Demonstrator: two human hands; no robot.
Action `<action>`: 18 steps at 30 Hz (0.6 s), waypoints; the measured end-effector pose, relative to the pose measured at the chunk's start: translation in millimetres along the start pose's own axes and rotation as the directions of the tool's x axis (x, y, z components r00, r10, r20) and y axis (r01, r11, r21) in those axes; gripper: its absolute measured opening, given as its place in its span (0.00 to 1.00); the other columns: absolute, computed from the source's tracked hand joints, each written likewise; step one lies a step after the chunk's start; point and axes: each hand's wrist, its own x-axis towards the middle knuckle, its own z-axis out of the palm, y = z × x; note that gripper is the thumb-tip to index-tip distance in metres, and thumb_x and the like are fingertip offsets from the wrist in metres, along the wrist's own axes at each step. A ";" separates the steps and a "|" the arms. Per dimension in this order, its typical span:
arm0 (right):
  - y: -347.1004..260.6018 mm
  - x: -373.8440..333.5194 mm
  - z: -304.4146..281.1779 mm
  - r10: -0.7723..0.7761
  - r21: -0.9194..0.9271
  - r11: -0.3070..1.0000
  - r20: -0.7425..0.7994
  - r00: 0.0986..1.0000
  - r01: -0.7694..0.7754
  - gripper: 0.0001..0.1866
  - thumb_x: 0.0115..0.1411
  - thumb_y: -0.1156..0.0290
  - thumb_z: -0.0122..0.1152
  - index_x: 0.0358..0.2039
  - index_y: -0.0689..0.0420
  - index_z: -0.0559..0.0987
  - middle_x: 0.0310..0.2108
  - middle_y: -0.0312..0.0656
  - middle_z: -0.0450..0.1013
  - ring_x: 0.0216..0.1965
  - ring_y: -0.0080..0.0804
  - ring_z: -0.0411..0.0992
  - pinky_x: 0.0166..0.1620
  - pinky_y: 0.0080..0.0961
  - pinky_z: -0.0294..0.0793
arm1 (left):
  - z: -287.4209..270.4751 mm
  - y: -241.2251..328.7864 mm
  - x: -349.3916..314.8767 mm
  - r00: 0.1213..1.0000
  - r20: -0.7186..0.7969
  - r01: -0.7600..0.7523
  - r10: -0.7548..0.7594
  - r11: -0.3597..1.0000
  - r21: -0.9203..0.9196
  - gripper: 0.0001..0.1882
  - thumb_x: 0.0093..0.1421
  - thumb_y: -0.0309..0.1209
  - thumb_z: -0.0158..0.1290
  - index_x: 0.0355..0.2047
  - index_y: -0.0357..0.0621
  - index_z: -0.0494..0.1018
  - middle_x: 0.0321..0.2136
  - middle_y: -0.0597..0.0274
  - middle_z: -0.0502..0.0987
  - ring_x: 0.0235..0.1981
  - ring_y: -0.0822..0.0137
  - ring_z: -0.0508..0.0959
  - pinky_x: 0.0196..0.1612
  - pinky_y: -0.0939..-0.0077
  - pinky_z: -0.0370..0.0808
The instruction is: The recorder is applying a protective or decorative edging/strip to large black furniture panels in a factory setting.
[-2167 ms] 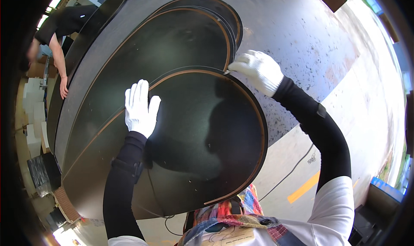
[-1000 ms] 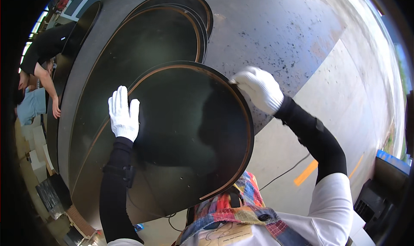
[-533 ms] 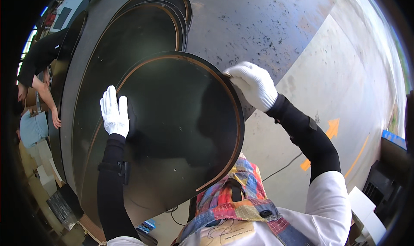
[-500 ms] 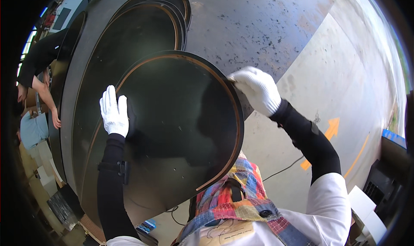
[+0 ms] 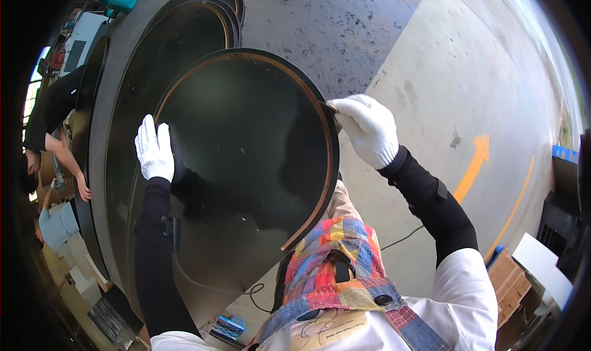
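Observation:
In front of me lies a dark, glossy round-ended panel (image 5: 246, 141) with a brown band (image 5: 286, 74) running just inside its curved rim. My left hand (image 5: 154, 149), in a white knit glove, rests flat near the panel's left side with the fingers stretched out. At the right rim my right hand (image 5: 367, 128), gloved alike, is closed in a pinch. A small dark tip shows at its fingertips against the edge; what it is, I cannot make out. More dark panels (image 5: 191, 34) with curved rims lie beneath and beyond.
Dark shavings (image 5: 345, 18) litter the floor at the far side. A teal tool (image 5: 117, 3) sits far left, near a co-worker's bare forearm (image 5: 72, 160) beside another dark panel. A cable (image 5: 403, 237) crosses the floor. Cartons (image 5: 510, 284) stand at the lower right.
My right hand keeps its pinch at the right rim, slightly lower along it. The view has shifted, so the panels appear farther left and higher. My left hand stays flat.

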 end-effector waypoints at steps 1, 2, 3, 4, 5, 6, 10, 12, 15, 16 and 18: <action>-8.3 -9.9 -2.7 -0.009 -0.030 1.000 0.001 1.000 0.009 0.17 0.50 0.79 0.62 0.42 0.53 0.81 0.31 0.42 0.77 0.32 0.42 0.76 0.35 0.32 0.75 | 2.2 -5.5 1.6 1.000 -0.009 -0.018 0.019 0.999 0.038 0.26 0.70 0.42 0.39 0.64 0.41 0.59 0.65 0.53 0.61 0.65 0.51 0.60 0.67 0.60 0.54; -22.1 -23.6 -4.1 0.006 -0.055 0.998 -0.008 1.000 -0.006 0.17 0.49 0.79 0.62 0.42 0.53 0.81 0.30 0.41 0.77 0.32 0.42 0.76 0.35 0.32 0.75 | 1.8 -13.0 -0.6 0.999 -0.017 -0.027 0.029 0.996 0.085 0.25 0.71 0.39 0.39 0.64 0.42 0.59 0.65 0.54 0.61 0.65 0.52 0.60 0.67 0.61 0.56; -28.6 -40.0 -5.4 0.036 -0.082 0.996 0.003 0.999 -0.036 0.18 0.48 0.81 0.61 0.42 0.53 0.81 0.30 0.40 0.77 0.32 0.41 0.76 0.34 0.31 0.75 | 2.9 -13.3 -0.6 0.999 -0.029 -0.026 0.028 0.996 0.083 0.25 0.71 0.39 0.39 0.64 0.42 0.59 0.65 0.54 0.61 0.65 0.52 0.60 0.67 0.61 0.56; -33.7 -55.9 -5.1 0.054 -0.073 0.996 0.003 0.999 -0.053 0.18 0.48 0.81 0.61 0.42 0.53 0.81 0.30 0.40 0.77 0.32 0.41 0.76 0.35 0.31 0.75 | 1.9 -15.3 -1.3 0.997 0.005 -0.075 0.076 0.977 0.201 0.25 0.71 0.39 0.38 0.64 0.42 0.59 0.66 0.54 0.60 0.66 0.52 0.59 0.67 0.61 0.56; -41.2 -70.9 -3.6 0.082 -0.069 0.994 0.002 0.997 -0.082 0.18 0.48 0.81 0.61 0.42 0.53 0.81 0.30 0.40 0.77 0.32 0.41 0.76 0.35 0.31 0.75 | 1.7 -15.6 -0.7 0.991 0.049 -0.136 0.127 0.941 0.308 0.24 0.71 0.39 0.37 0.64 0.41 0.59 0.66 0.54 0.59 0.66 0.52 0.59 0.67 0.61 0.56; -49.0 -83.1 0.5 0.081 -0.072 0.994 -0.005 0.997 -0.081 0.18 0.48 0.81 0.61 0.42 0.53 0.81 0.30 0.40 0.77 0.32 0.41 0.76 0.35 0.31 0.75 | 0.2 -16.4 -2.6 0.991 0.051 -0.134 0.124 0.933 0.335 0.26 0.71 0.40 0.38 0.65 0.42 0.58 0.67 0.52 0.58 0.67 0.50 0.57 0.67 0.60 0.55; -49.3 -94.1 8.1 0.038 -0.029 0.999 -0.119 0.992 -0.042 0.17 0.50 0.81 0.61 0.41 0.54 0.81 0.30 0.42 0.77 0.33 0.42 0.77 0.36 0.31 0.76 | -19.2 11.5 -53.2 0.996 -0.087 0.023 -0.021 0.999 0.022 0.29 0.70 0.45 0.40 0.65 0.40 0.59 0.66 0.47 0.58 0.68 0.48 0.55 0.70 0.57 0.49; -39.8 -82.1 8.3 0.056 -0.076 0.994 -0.266 0.962 -0.079 0.16 0.52 0.80 0.61 0.42 0.54 0.81 0.32 0.43 0.77 0.34 0.42 0.77 0.37 0.31 0.76 | -42.6 51.1 -100.1 0.977 -0.143 -0.175 0.159 0.979 -0.104 0.28 0.68 0.40 0.46 0.64 0.36 0.60 0.65 0.45 0.60 0.66 0.46 0.58 0.69 0.54 0.51; -31.8 -71.3 12.2 0.078 -0.093 0.989 -0.340 0.937 -0.116 0.14 0.54 0.78 0.61 0.42 0.53 0.81 0.33 0.43 0.77 0.35 0.43 0.76 0.38 0.32 0.75 | -106.0 97.4 -188.8 0.940 -0.014 -0.331 0.342 0.900 -0.285 0.33 0.63 0.36 0.51 0.63 0.30 0.58 0.64 0.32 0.57 0.66 0.34 0.55 0.68 0.46 0.50; -34.9 -75.5 12.4 0.039 -0.139 0.986 -0.326 0.944 -0.089 0.14 0.54 0.78 0.61 0.42 0.53 0.81 0.33 0.43 0.77 0.35 0.43 0.76 0.38 0.33 0.75 | -119.7 101.5 -222.7 0.919 0.055 -0.347 0.391 0.866 -0.360 0.37 0.59 0.38 0.54 0.64 0.31 0.57 0.64 0.32 0.56 0.66 0.32 0.54 0.68 0.42 0.49; -40.4 -87.7 7.4 -0.016 -0.177 0.984 -0.268 0.963 -0.033 0.16 0.51 0.80 0.61 0.42 0.53 0.80 0.33 0.43 0.77 0.35 0.44 0.76 0.38 0.34 0.75 | -140.7 117.5 -291.2 0.883 0.206 -0.303 0.422 0.847 -0.437 0.44 0.52 0.40 0.59 0.65 0.32 0.55 0.65 0.31 0.54 0.66 0.29 0.52 0.67 0.37 0.47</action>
